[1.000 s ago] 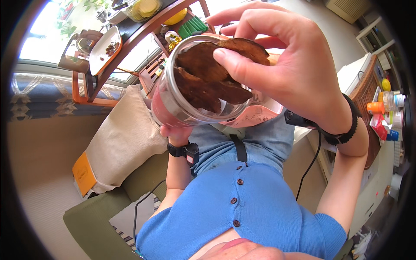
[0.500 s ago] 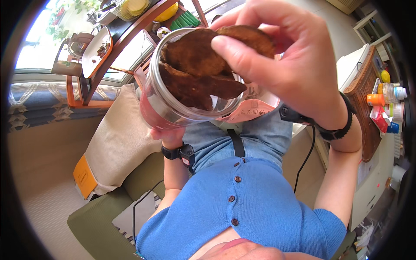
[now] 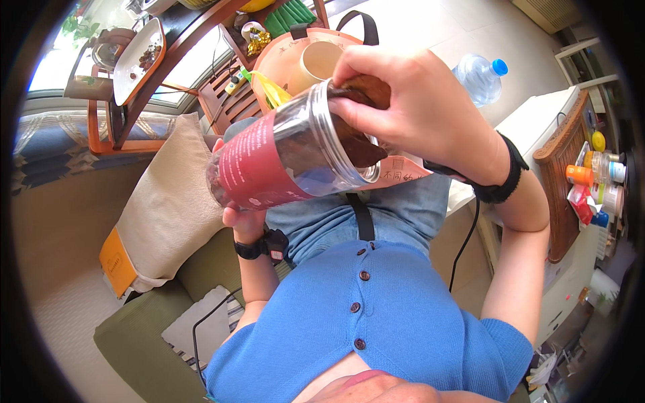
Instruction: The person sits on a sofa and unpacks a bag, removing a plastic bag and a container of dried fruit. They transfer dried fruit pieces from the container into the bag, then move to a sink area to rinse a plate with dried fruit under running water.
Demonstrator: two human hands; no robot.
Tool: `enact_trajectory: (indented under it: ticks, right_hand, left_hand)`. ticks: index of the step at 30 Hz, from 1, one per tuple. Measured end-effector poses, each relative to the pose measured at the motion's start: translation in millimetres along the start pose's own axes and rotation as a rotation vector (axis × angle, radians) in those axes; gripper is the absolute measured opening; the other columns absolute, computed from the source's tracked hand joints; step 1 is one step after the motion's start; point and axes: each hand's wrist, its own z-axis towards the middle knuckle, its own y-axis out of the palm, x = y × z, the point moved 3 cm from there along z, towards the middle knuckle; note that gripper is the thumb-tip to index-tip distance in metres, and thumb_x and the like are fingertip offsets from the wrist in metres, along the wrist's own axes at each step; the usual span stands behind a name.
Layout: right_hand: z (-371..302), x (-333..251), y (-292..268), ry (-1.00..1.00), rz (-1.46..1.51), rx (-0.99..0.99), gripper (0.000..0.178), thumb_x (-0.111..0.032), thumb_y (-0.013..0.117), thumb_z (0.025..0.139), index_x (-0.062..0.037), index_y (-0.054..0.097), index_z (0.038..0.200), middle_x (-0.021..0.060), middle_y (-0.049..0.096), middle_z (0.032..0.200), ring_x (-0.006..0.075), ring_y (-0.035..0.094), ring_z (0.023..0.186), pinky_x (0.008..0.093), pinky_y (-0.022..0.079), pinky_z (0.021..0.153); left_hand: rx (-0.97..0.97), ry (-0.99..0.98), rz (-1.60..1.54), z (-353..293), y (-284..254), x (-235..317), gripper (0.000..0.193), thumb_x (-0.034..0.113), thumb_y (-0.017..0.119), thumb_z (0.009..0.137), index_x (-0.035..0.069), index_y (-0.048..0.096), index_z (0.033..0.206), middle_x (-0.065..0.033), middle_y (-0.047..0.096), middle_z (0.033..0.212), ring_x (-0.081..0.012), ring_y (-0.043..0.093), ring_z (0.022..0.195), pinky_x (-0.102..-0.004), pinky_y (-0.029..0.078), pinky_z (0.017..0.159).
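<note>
A clear jar with a dark red label point(image 3: 259, 164) lies tilted across my lap, its open mouth toward the right. My left hand point(image 3: 243, 220) grips it near the base, fingers partly hidden behind it. My right hand point(image 3: 430, 111) is at the mouth, thumb and fingers pinching a thin, dark brown dried slice point(image 3: 368, 89) that is partly inside. Another dark brown piece point(image 3: 363, 151) sits just within the rim. Smaller dark bits show at the jar's bottom end. A wristband with a small device is on each of my wrists.
Beyond the jar stands a pink bag point(image 3: 272, 64) with a pale cylinder point(image 3: 319, 62) in it. A blue-capped water bottle point(image 3: 478, 79) is on the floor. A white plate point(image 3: 138, 64) rests on the wooden stand at left. A wicker tray point(image 3: 561, 164) lies on the right-hand cabinet.
The jar has tipped from mouth-up toward me to lying more sideways, showing its label. My right hand has moved slightly down with the slice, now deeper at the mouth.
</note>
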Motion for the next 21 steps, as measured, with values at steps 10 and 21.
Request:
enact_trajectory:
  ticks: [10,21]
  right_hand:
    - [-26.2,12.1,7.1,0.087,0.108,0.071,0.017,0.000,0.070,0.083,0.0004,0.068,0.100,0.0084,0.070,0.086,0.0158,0.067,0.076,0.0278,0.055,0.072]
    - [-44.8,20.1,-13.6,0.263,0.297,0.374,0.017,-0.003,0.070,0.080,-0.0035,0.064,0.095,0.0044,0.067,0.083,0.0111,0.066,0.074,0.0250,0.054,0.069]
  left_hand:
    - [-0.039,-0.130,-0.041,-9.1,3.9,3.0,0.115,0.072,0.074,0.071,0.005,0.028,0.153,-0.0112,0.046,0.148,-0.0267,0.048,0.133,-0.0467,0.041,0.111]
    - [0.051,-0.154,-0.183,-12.1,-31.9,-27.8,0.107,0.082,0.055,0.079,0.006,0.034,0.152,-0.0126,0.042,0.152,-0.0313,0.043,0.137,-0.0510,0.036,0.113]
